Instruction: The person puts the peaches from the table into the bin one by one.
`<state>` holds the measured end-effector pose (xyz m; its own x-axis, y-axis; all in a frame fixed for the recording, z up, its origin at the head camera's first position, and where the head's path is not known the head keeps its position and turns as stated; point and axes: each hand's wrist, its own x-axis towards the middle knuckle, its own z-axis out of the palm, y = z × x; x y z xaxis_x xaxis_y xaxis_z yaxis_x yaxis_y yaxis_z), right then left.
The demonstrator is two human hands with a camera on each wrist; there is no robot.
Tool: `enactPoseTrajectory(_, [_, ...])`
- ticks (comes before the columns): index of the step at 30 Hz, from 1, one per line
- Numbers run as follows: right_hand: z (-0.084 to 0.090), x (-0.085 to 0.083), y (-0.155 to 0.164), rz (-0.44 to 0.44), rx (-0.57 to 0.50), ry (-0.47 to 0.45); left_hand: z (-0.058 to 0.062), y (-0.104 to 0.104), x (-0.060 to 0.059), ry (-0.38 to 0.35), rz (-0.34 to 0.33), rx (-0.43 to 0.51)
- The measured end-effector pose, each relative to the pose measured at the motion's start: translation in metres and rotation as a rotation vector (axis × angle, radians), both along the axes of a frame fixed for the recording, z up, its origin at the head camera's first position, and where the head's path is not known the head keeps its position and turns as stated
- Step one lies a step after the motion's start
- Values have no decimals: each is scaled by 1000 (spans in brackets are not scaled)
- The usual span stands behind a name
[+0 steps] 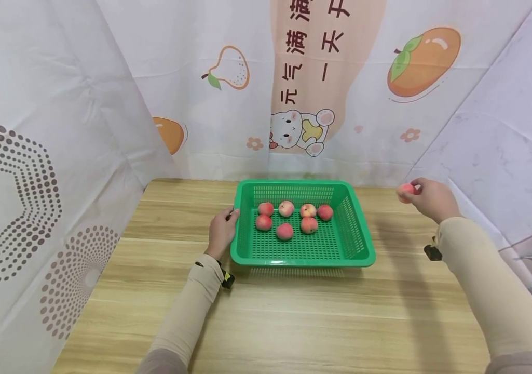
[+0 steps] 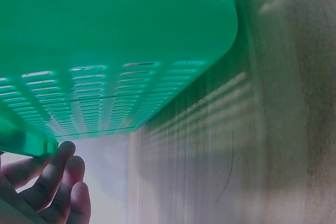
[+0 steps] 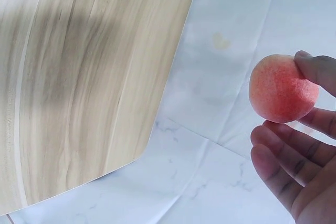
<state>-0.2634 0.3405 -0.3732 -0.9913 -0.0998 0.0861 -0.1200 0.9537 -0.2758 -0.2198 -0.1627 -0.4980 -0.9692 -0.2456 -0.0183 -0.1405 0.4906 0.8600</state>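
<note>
A green slotted basket [image 1: 359,244] sits mid-table with several peaches [image 1: 286,209] on its floor. My left hand [image 1: 222,228] grips the basket's left rim; in the left wrist view its fingers [image 2: 50,182] curl under the green rim [image 2: 31,142]. My right hand [image 1: 429,198] is raised to the right of the basket, above the table's far right side, and pinches one small pink peach [image 1: 406,191] between thumb and fingertips. The right wrist view shows that peach [image 3: 282,88] held in the air.
The wooden table [image 1: 294,311] is enclosed by printed white curtains on the left [image 1: 37,156], back and right. The table's right edge [image 3: 157,124] lies below my right hand, with a marble-patterned sheet beyond it.
</note>
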Motion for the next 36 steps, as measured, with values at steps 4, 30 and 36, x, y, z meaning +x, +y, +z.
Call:
enactPoseTrajectory(4, [0, 0, -4, 10, -8, 13, -1, 0, -1, -7, -1, -7])
enactPoseTrajectory(30, [10, -14, -45, 79, -13, 26, 0, -1, -2, -8, -3, -26])
enactPoseTrajectory(36, [10, -19, -55, 86, -23, -1, 1, 0, -1, 0, -5, -28])
